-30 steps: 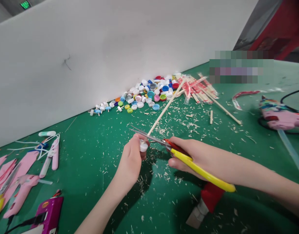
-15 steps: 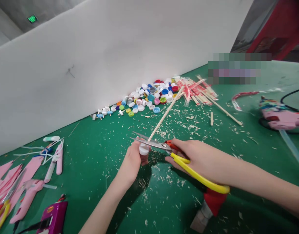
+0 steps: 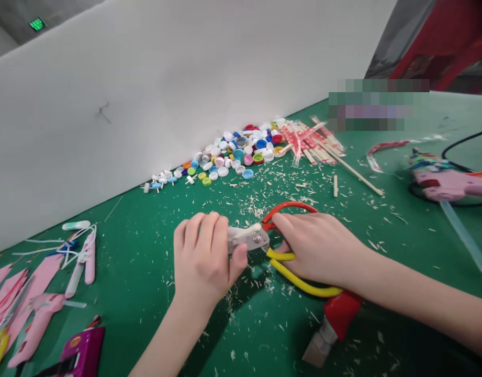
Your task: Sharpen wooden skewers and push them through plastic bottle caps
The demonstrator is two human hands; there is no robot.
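Note:
My left hand (image 3: 203,256) is turned back-up, its fingers closed over the front of a pair of scissors and a pale wooden chopstick (image 3: 251,229). Only a short end of the chopstick shows, lying across the metal near the pivot. The blade tips and the white bottle cap are hidden under that hand. My right hand (image 3: 315,241) grips the red and yellow handles of the scissors (image 3: 278,255). Beneath my right forearm lies a red-handled tool (image 3: 340,314) with a flat metal end. Wood shavings (image 3: 260,201) are scattered around both hands.
Against the white panel (image 3: 166,94) lie a heap of bottle caps (image 3: 241,154) and wrapped chopsticks (image 3: 309,141). A pink glue gun (image 3: 445,180) rests at right. On the left are another glue gun (image 3: 38,324), pink sheets (image 3: 40,277) and a purple box (image 3: 81,351).
My left hand has turned palm-down over the scissor blades, covering the bottle cap. The chopstick no longer points up and away; only its short end shows. My right hand still holds the scissors.

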